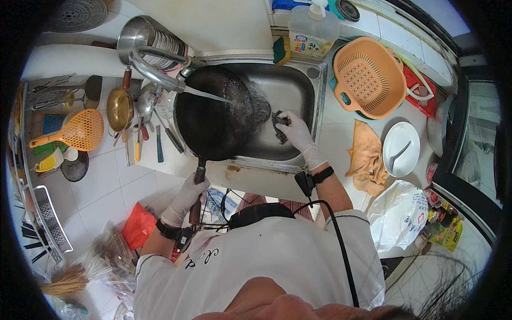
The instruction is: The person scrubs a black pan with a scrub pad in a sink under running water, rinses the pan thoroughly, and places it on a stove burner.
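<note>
My gloved left hand [186, 196] grips the handle [198, 175] of a black wok [208, 116], which lies tilted over the left side of the sink [276, 148]. Water runs from the metal faucet [158, 74] onto the wok's right part and spills into the basin. In my gloved right hand [297, 130] is a dark scouring pad [280, 127], held above the right side of the basin, apart from the wok.
Right of the sink stand an orange colander [368, 76], an orange cloth [365, 156] and a white bowl [401, 160] with a spoon. A pump bottle [313, 30] and a sponge [282, 51] sit behind. Ladles and an orange skimmer [82, 130] hang at left.
</note>
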Tool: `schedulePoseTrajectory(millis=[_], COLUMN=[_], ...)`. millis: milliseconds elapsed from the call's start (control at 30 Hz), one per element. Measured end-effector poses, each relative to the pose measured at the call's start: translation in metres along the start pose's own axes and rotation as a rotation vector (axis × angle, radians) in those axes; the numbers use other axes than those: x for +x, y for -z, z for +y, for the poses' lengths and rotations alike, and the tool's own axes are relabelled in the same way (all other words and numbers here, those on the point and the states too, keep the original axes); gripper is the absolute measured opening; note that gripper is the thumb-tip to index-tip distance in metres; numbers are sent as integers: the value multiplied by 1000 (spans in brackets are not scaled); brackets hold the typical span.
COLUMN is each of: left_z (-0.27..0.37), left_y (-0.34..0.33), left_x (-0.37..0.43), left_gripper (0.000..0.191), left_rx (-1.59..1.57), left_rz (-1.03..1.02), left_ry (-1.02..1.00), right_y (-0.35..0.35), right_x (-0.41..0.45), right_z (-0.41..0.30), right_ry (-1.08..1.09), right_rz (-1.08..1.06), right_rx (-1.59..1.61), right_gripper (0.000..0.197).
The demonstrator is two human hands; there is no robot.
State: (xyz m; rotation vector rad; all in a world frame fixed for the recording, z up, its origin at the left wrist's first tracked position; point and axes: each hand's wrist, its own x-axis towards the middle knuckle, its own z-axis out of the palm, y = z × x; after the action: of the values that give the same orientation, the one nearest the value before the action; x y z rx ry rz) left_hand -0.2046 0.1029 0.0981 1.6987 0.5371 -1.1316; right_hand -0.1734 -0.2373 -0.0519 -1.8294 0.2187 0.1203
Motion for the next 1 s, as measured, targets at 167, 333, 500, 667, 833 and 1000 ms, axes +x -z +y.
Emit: schedulePoseTrajectory(millis=[167, 333, 500, 667, 833, 1000], left_z=[1, -7, -1, 15, -2, -17], left_y=[-5, -5, -6, -17, -40, -76], left_x=[-2, -5, -4, 1, 29, 60], left_gripper=[22, 19, 16, 16, 14, 31], left_rx=[105, 164, 131, -214, -470, -607], left_rz=[147, 247, 257, 11, -208, -312], left_ry=[-61, -97, -119, -41, 16, 3], right_y=[-2, -7, 4, 13, 18, 23], right_x=[4, 3, -1, -1, 4, 6], right_z=[0, 18, 7, -11, -2, -4], right_ry=[-126, -50, -184, -192, -16, 30], right_rz=[-75, -23, -56, -51, 4, 25], right_rx=[86, 25, 38, 98, -14, -57], right_gripper=[25, 24, 25, 27, 28, 27])
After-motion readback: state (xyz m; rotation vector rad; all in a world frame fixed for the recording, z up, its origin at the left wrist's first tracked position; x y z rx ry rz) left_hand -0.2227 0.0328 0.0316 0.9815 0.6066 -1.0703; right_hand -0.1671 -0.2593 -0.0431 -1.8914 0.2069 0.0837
